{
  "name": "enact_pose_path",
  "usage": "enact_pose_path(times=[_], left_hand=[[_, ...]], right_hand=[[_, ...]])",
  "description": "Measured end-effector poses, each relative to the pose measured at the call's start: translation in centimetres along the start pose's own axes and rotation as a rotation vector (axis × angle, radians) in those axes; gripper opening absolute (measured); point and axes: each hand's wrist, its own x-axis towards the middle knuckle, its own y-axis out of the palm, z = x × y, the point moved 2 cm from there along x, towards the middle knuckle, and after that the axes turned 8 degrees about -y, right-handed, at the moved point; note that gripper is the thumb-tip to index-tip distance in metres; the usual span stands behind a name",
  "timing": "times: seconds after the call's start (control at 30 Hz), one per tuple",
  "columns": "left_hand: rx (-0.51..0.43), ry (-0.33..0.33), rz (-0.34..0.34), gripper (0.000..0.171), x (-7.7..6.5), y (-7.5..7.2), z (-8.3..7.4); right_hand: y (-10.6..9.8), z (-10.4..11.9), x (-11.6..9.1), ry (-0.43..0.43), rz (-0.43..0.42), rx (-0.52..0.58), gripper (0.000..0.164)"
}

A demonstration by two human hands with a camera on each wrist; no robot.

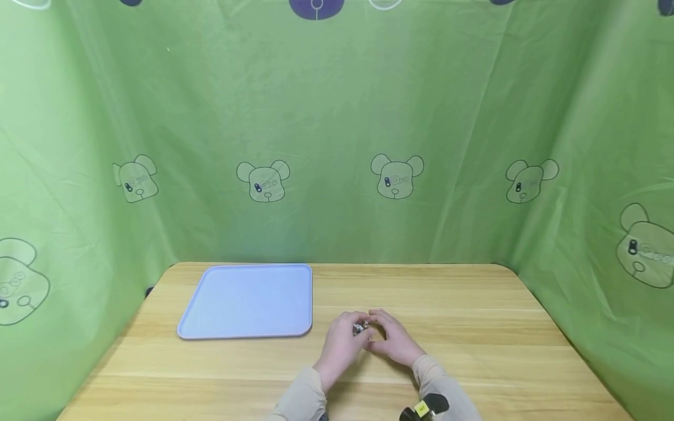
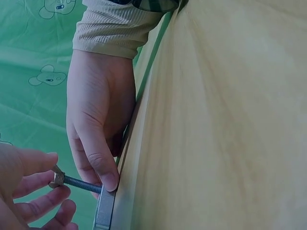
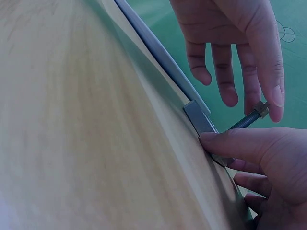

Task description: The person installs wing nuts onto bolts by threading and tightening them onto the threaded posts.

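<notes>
My left hand (image 1: 339, 345) pinches the brass-coloured hex end of a threaded bolt (image 2: 81, 184) between thumb and forefinger, its other fingers spread. A small grey metal block (image 3: 197, 116) sits against the tabletop, and the bolt's far end meets it. My right hand (image 1: 396, 342) grips that block, with the thumb (image 3: 240, 143) on top and fingers behind. In the head view the two hands nearly touch, hiding most of the block and bolt. How far the bolt enters the block cannot be seen.
A pale blue-lilac tray (image 1: 253, 301) lies on the wooden table (image 1: 474, 310), to the left of and beyond my hands. Green printed curtains (image 1: 337, 228) enclose the back and sides. A black device with a yellow label (image 1: 423, 407) is on my right forearm.
</notes>
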Motion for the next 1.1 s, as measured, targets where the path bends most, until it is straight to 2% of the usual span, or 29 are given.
enact_pose_path(times=[0.33,0.57,0.83,1.1], left_hand=[[-0.031,0.017,0.063,0.029,0.34,-0.02,0.52],[-0.073,0.029,0.1,0.037,0.41,-0.38,0.59],[-0.13,-0.004,0.116,0.039,0.43,-0.53,0.7],[-0.126,-0.003,0.092,0.034,0.75,-0.38,0.96]], right_hand=[[0.12,-0.23,-0.01,-0.018,-0.004,-0.016,0.066],[0.26,-0.22,0.13,-0.117,-0.019,-0.032,0.055],[0.19,-0.1,0.12,-0.089,-0.016,-0.031,0.056],[0.21,-0.22,0.26,-0.067,-0.028,-0.036,0.055]])
